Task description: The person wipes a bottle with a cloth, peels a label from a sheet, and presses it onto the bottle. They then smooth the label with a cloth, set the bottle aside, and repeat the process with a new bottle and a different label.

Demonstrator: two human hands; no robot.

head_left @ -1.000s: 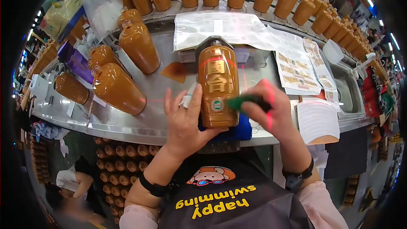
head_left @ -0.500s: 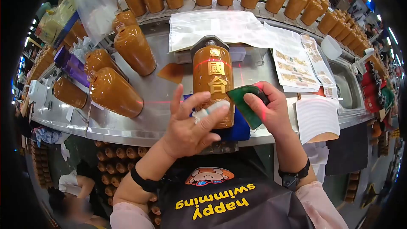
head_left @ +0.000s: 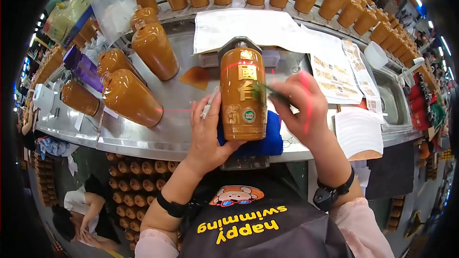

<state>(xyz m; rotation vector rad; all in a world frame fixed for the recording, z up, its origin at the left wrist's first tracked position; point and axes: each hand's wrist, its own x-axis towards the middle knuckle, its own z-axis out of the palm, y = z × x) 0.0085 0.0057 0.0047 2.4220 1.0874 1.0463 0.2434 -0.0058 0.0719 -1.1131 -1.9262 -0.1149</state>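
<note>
at your far left, glossy brown bottles (head_left: 131, 98) stand on the metal counter (head_left: 184, 102), well apart from your hands. next comes your left grip (head_left: 205, 136), part-curled and closed round the lower left of the centre bottle (head_left: 230, 100) — fingers along its side, thumb at the base, a white wrap (head_left: 209, 104) on one finger.

that centre bottle lies gold lettering up, neck away from you at a dark angular rest (head_left: 228, 46), its lower end over the blue cloth (head_left: 273, 138). judge it stiff and fairly heavy, slick on its glazed-looking skin, likely to chip or crack if knocked; the gold marks could scuff. hold it low, by the side and base, keeping your fingers off the lettering.

to the right, your right grip (head_left: 306, 110) is pinched together on a green scraper (head_left: 278, 94), blurred at the bottle's right edge — you cannot tell whether it presses there. it should be light and a little flexible, best held by its back edge.
</note>
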